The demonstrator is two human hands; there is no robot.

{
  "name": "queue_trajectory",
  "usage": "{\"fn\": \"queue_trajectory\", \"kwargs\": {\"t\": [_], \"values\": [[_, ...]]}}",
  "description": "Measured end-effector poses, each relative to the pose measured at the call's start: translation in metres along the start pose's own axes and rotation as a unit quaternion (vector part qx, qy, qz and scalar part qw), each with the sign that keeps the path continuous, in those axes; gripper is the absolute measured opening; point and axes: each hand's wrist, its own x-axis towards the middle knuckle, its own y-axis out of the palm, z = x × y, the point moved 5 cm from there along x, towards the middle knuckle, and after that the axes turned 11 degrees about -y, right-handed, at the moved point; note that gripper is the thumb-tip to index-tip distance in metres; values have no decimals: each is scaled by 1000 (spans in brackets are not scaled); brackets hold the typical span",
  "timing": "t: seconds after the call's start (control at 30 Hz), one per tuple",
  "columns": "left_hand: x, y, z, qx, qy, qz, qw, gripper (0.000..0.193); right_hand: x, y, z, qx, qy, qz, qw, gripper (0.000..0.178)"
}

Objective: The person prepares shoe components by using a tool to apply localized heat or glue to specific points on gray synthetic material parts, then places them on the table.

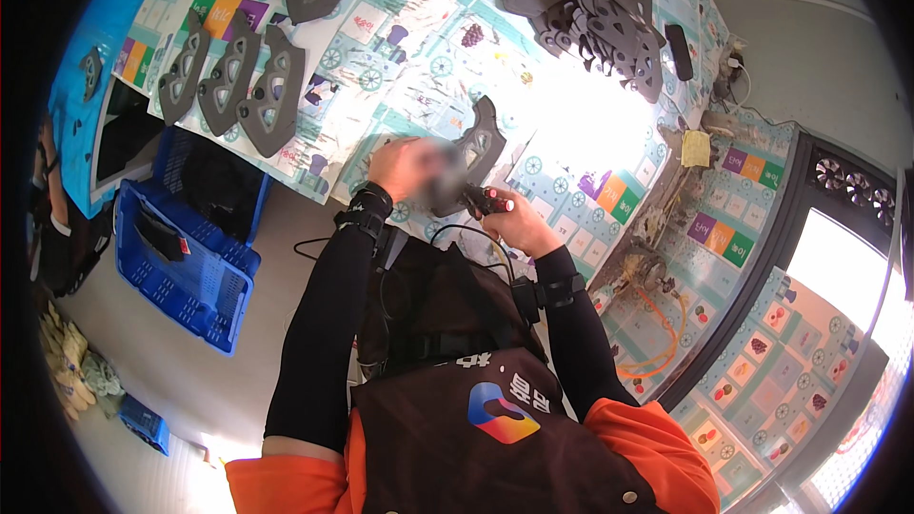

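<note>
A dark grey curved plastic part (485, 138) with cut-outs lies on the patterned table covering before me. My left hand (405, 169) grips its near left side, though a blur covers the fingertips and that stretch of the part. In my right hand (519, 226), the fingers are closed round a small black hand tool with red ends (495, 200). The tool's front reaches the near end of the part; its exact kind and tip are too small to make out. A dark cable (466, 227) loops below my hands.
Several similar grey parts (273, 90) lie spaced out at the left. A heap of them (581, 9) sits at the far right beside a black oblong object (679, 52). Blue crates (181, 266) stand on the floor at left. Another person's arm (52, 176) shows at the left edge.
</note>
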Motion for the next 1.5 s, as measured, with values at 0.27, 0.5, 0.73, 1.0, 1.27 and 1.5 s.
{"fn": "queue_trajectory", "kwargs": {"t": [0.27,0.5,0.73,1.0,1.27,1.5], "values": [[-2,0,-8,31,-10,9,999,25,-49,-35,2,146,3,-73,987,41],[-29,-53,-50,-119,-33,80,989,18,-86,-62,-44,-95,-9,-257,962,33],[-115,-115,-209,-477,21,285,831,19,-120,-65,-146,-233,30,-387,892,42],[-170,-133,-284,-475,92,264,835,18,-141,-62,-190,-241,70,-412,876,66],[-190,-116,-324,-431,116,298,844,20,-145,-45,-203,-221,36,-413,883,68],[-173,-96,-308,-422,6,194,886,30,-187,-63,-226,-176,-52,-554,812,39]]}}
